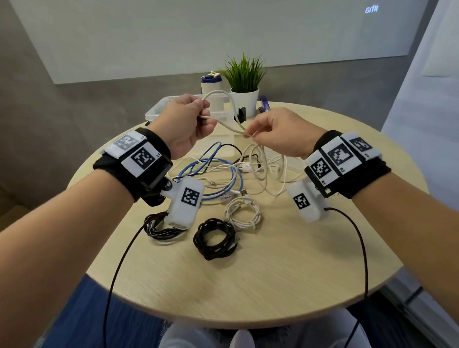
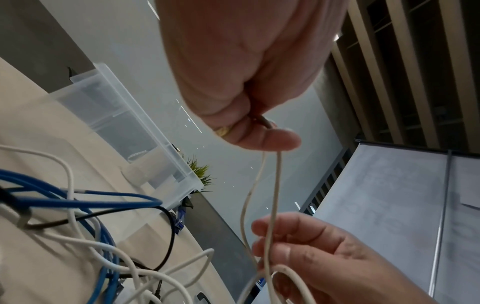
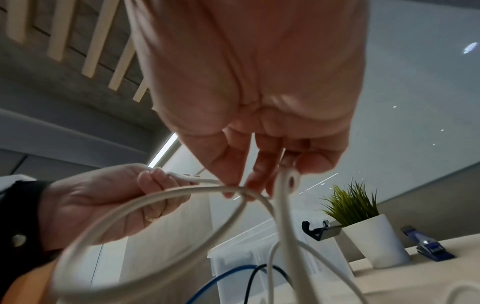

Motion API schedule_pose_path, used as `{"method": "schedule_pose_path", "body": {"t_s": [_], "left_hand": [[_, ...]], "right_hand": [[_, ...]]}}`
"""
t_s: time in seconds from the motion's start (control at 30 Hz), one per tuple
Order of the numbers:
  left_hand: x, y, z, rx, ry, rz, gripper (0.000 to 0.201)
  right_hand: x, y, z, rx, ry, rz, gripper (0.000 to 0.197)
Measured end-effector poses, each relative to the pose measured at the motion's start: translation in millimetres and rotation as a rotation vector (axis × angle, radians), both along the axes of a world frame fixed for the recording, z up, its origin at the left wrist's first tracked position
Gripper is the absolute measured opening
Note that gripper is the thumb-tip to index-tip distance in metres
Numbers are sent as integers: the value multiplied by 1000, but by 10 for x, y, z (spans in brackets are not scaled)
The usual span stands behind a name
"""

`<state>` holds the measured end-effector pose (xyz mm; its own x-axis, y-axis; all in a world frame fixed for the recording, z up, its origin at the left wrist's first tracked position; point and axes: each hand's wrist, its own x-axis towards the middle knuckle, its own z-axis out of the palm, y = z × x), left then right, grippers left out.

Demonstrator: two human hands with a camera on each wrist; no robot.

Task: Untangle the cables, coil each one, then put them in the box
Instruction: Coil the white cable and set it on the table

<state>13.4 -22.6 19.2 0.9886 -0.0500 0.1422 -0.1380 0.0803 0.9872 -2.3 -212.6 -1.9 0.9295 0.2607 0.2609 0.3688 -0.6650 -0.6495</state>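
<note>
Both hands are raised above the round table, holding one off-white cable (image 1: 227, 126). My left hand (image 1: 192, 123) grips a loop of it in curled fingers; a ring shows on that hand (image 2: 223, 130). My right hand (image 1: 271, 131) pinches the same cable (image 3: 285, 185) where it bends, and the rest hangs down into a tangle (image 1: 238, 170) of blue, black and white cables on the table. The clear plastic box (image 1: 157, 111) stands behind the hands. Three coiled cables lie near me: two black (image 1: 215, 239) (image 1: 159, 227) and one white (image 1: 242, 212).
A potted plant (image 1: 244, 91) and a white-and-blue container (image 1: 211, 87) stand at the table's far edge, with a black clip (image 1: 241, 114) and a blue clip (image 1: 265, 105) beside them. Thin black leads run from my wrist cameras over the table's near edge (image 1: 229, 323).
</note>
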Motion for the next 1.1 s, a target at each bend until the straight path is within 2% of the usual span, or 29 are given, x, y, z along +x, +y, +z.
{"method": "schedule_pose_path", "body": {"t_s": [0.1,0.2,0.3,0.37,0.4,0.47,0.53,0.6,0.67,0.73,0.8,0.87,0.93,1.03,1.1], "left_hand": [[14,14,-2,-31,3,30,25],[39,39,-15,-75,22,71,24],[70,81,-40,-101,36,143,16],[99,125,-77,-42,63,158,19],[111,142,-102,36,77,150,19],[92,150,-142,335,65,125,21],[23,107,-157,607,-62,77,28],[-56,44,-157,767,-229,-24,34],[-117,-5,-177,876,-322,-155,35],[-150,-53,-232,817,-376,-292,36],[-184,-115,-274,597,-399,-353,26],[-206,-157,-263,429,-393,-282,18],[-198,-163,-223,317,-317,-208,25],[-179,-141,-171,220,-188,-222,38],[-177,-149,-172,200,-144,-242,35]], "right_hand": [[-37,-3,12,-34,60,18,35],[-51,-11,4,50,116,72,37],[-23,-41,-22,160,133,107,25],[24,-67,-30,220,96,76,18],[49,-73,-30,239,76,55,17],[82,-70,-25,256,51,31,17],[85,-42,-19,266,37,39,16],[79,-5,-15,305,16,43,16],[67,13,-1,393,-2,39,15],[54,11,22,472,-14,49,15],[45,-3,28,495,-20,66,15],[33,-15,16,489,-24,85,17],[18,-16,3,474,-23,96,18],[-12,12,-14,450,-27,83,17],[-2,23,-14,475,-36,39,17]]}}
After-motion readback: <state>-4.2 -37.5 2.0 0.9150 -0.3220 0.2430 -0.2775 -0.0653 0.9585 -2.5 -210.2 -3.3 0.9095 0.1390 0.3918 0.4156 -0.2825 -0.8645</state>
